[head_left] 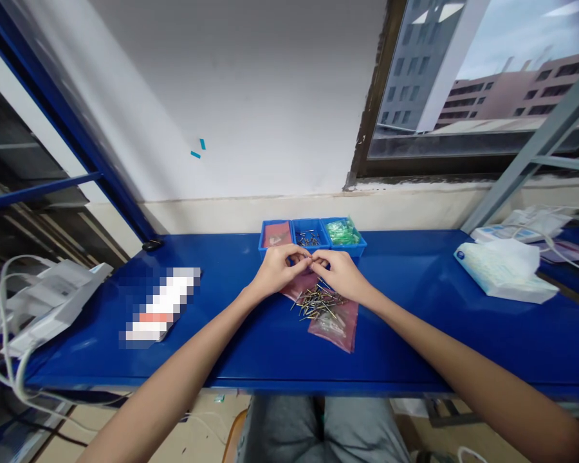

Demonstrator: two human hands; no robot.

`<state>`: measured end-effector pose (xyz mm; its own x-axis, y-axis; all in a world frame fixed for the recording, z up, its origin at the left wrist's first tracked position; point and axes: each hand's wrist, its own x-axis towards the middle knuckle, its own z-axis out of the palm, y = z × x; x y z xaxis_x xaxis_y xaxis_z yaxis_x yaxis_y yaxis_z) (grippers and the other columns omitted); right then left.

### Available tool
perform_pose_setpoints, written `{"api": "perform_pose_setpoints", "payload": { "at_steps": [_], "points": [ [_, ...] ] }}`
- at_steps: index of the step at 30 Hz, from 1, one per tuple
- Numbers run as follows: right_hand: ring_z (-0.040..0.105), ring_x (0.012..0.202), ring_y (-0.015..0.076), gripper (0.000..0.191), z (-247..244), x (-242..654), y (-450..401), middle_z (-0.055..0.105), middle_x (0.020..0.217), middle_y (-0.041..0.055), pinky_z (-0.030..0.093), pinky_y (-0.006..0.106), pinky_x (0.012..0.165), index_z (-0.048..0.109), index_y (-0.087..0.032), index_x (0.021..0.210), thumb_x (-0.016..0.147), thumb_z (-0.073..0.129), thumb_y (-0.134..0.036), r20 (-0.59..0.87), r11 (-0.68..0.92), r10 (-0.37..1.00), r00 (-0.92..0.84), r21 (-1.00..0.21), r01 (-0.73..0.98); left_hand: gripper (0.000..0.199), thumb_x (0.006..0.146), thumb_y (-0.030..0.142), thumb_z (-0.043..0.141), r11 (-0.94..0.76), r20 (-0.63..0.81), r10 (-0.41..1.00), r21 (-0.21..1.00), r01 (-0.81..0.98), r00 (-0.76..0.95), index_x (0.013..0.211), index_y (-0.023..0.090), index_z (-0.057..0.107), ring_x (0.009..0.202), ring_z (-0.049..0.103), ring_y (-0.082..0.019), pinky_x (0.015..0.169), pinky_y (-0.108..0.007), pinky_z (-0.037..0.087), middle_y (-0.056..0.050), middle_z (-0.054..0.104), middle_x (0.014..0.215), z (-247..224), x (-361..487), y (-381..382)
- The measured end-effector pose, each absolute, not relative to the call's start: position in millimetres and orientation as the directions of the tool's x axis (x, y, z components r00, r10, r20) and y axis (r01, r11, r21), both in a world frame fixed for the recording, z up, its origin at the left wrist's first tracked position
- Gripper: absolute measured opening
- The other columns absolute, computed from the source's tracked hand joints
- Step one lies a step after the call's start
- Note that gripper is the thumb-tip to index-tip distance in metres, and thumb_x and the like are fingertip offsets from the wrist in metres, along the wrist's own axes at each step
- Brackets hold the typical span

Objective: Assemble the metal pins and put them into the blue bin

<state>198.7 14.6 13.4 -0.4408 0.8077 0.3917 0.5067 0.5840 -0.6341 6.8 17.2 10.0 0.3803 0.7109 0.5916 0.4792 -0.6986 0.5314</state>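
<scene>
My left hand (280, 269) and my right hand (340, 275) meet fingertip to fingertip above the desk, both closed in a pinch. Whatever lies between the fingers is too small and too covered to make out. Just below them is a loose heap of thin, long metal pins or screws (318, 303), gold and silver in colour. The heap lies partly on a pink plastic bag (348, 339) with clear small pieces showing in it. More pink plastic shows under my left hand.
Behind my hands, three blue bins stand in a row: the left bin (260, 244) has pink bags, the middle bin (311, 223) small metal parts, the right bin (364, 244) green packets. A tissue pack (506, 273) is at right, a power strip (58, 312) with cables at left.
</scene>
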Motion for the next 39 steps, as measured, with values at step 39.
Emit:
{"api": "perform_pose_setpoints", "payload": {
  "at_steps": [39],
  "points": [
    [0.053,0.057,0.012,0.016,12.9,199.1,21.4,0.06,0.067,0.0013,0.042,0.028,0.057,0.062,-0.018,0.075,0.087,0.062,-0.028,0.202,0.283,0.899,-0.389,-0.945,0.163,0.022,0.097,0.024,0.055,-0.745,0.66,0.594,0.238,0.623,0.459,0.11,0.016,0.071,0.088,0.07,-0.02,0.08,-0.034,0.055,-0.008,0.075,0.1,-2.2,5.3,22.7]
  ]
}}
